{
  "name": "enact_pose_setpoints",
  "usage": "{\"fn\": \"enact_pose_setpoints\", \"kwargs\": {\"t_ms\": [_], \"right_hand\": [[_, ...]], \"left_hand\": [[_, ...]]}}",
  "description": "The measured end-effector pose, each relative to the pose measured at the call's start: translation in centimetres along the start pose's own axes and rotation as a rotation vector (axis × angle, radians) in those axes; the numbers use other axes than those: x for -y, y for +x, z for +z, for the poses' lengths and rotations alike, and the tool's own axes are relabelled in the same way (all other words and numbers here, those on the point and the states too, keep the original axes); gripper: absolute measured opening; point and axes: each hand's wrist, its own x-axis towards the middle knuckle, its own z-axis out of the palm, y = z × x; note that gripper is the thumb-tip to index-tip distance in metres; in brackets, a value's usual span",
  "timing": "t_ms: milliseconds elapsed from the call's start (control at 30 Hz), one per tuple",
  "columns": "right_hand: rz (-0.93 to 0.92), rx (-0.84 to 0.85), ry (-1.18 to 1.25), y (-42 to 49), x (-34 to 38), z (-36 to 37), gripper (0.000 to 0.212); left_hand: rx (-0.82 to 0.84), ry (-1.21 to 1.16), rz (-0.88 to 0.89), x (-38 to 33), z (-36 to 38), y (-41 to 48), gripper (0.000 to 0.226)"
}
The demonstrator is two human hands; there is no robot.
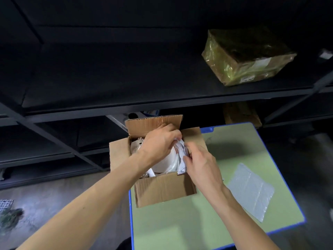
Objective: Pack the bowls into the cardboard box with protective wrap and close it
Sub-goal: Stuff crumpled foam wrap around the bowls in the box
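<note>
A brown cardboard box stands open on the near left part of a pale green table with a blue rim. Its far flap is upright and its side and near flaps are folded outward. Inside the box, white round bowls are nested together and tilted on edge. A white printed paper wrap lies against their right side. More crumpled pale paper fills the far left corner of the box.

Both hands reach into the top of the box. The left hand is over the bowls with its fingers curled down round the upper edge of the paper wrap, and its fingertips are hidden behind that edge. The right hand is at the box's right wall, its thumb and fingers pinching the wrap where it runs down beside the bowls. The two hands are close together, almost touching at the top of the wrap.

A flat clear sheet of bubble wrap lies on the table to the right, well apart from the box. Behind the table stands a dark metal shelf rack. On its upper level, to the right, is a parcel bound in shiny yellowish tape. A dim second carton shows on the level below it.
</note>
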Motion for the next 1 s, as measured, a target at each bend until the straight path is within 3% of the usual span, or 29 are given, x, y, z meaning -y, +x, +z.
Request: {"fn": "enact_pose_setpoints", "kwargs": {"t_ms": [267, 500, 700, 900, 1000], "right_hand": [[-0.054, -0.156, -0.179, 0.6, 1.3, 1.0, 0.013], [-0.147, -0.086, -0.307, -1.9, 0.1, 1.0, 0.009], [-0.187, -0.084, -0.357, -0.7, 0.0, 2.0, 0.026], [-0.254, -0.071, -0.334, -1.4, 0.1, 0.9, 0.017], [-0.333, -0.014, -0.354, -3.7, 0.0, -0.3, 0.023]], "left_hand": [[-0.056, 0.142, 0.005, -0.7, 0.6, 0.0, 0.019], [0.067, 0.222, -0.035, -0.8, 0.7, -0.2, 0.015], [0.213, 0.190, -0.027, -1.4, 0.6, -1.3, 0.042], [0.302, 0.228, -0.040, -1.5, 0.6, -1.9, 0.067], [0.310, 0.240, -0.055, -1.9, 0.8, -2.2, 0.078]]}}
